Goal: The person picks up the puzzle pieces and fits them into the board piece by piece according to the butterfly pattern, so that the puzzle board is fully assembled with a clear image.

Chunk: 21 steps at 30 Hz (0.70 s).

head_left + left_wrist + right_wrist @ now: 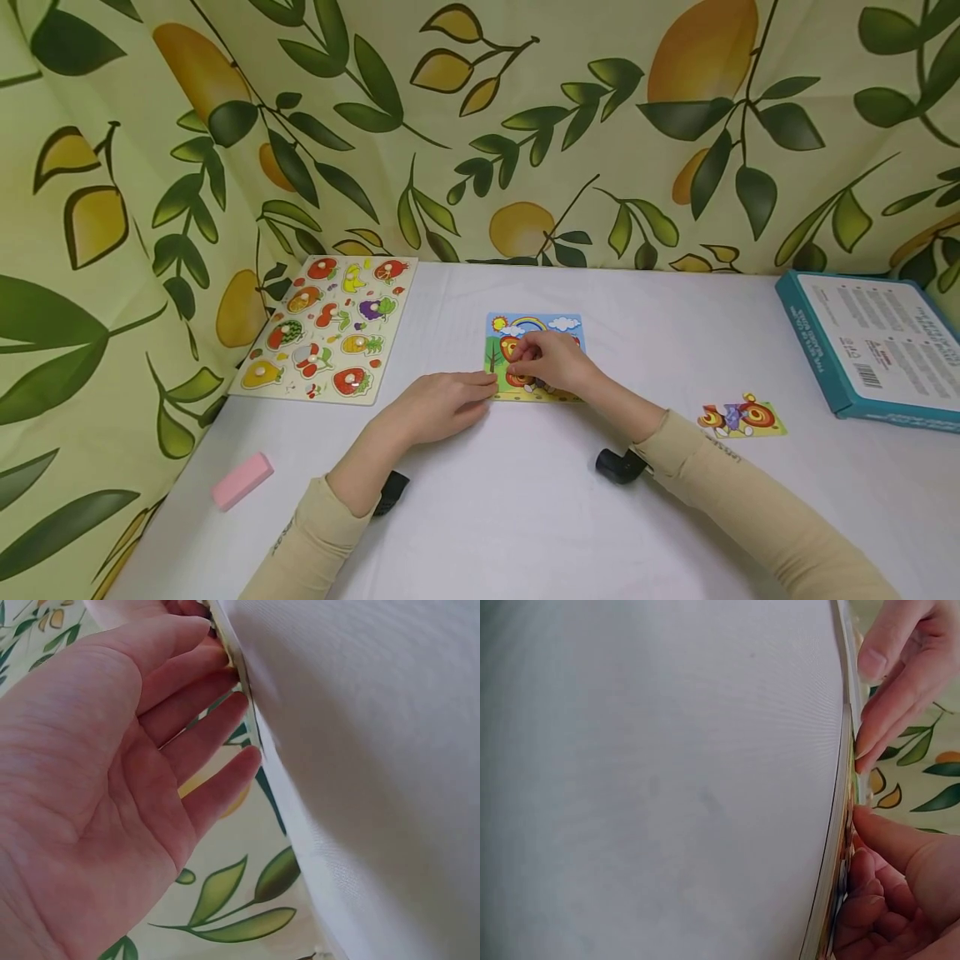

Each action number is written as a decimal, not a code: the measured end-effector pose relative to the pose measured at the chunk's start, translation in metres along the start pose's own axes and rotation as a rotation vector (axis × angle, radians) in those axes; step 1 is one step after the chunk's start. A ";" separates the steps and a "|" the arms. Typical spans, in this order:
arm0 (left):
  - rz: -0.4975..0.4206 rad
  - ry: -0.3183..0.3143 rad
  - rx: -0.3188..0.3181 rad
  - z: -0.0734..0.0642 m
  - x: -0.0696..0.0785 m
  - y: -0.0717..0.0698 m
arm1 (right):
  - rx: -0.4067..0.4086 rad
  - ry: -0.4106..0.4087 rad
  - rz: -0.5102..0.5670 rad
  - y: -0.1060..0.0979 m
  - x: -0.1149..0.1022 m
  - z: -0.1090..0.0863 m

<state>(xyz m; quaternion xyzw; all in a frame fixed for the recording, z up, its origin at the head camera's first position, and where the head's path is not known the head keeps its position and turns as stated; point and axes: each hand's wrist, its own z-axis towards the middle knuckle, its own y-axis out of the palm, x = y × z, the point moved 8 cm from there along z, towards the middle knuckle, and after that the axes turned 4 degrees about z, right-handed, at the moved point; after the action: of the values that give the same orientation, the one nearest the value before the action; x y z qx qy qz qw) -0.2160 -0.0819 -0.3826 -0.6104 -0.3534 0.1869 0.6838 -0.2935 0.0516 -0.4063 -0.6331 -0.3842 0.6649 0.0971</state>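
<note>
A small picture puzzle [536, 396] with a sun, rainbow and cloud lies mid-table, partly covered by my right hand [555, 360]. That hand's fingers are bent, with thumb and index fingertips close together over the puzzle's left part. I cannot tell whether a piece is between them. In the right wrist view, the thumb [900, 840] meets the puzzle's edge-on face. My left hand [444, 404] lies at the puzzle's left edge, fingers extended and fingertips at the border. The left wrist view shows its open palm [112, 780]. Joined puzzle pieces [742, 418] with a cartoon figure lie off to the right.
A fruit knob-puzzle board [382, 333] lies at the back left. In front of it is a pink block [242, 482]. A teal and white box [870, 342] sits at the right. Dark devices [618, 467] show beneath the wrists. A leaf-patterned cloth [480, 125] borders the table.
</note>
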 end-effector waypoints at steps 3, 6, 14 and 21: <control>-0.007 -0.005 -0.004 0.000 -0.001 0.001 | -0.008 0.009 -0.007 0.000 0.000 0.001; -0.017 -0.011 -0.008 0.000 -0.002 0.001 | -0.017 0.015 -0.007 0.001 0.000 0.001; -0.058 -0.029 -0.027 -0.001 -0.002 0.000 | -0.032 -0.020 -0.017 -0.001 -0.002 0.001; -0.109 -0.007 -0.046 0.000 -0.005 0.001 | -0.062 -0.035 -0.023 -0.001 -0.001 0.000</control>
<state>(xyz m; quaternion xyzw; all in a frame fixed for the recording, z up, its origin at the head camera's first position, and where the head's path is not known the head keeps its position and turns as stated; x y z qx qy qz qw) -0.2192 -0.0848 -0.3849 -0.6052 -0.3928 0.1431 0.6775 -0.2939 0.0521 -0.4049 -0.6197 -0.4135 0.6625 0.0780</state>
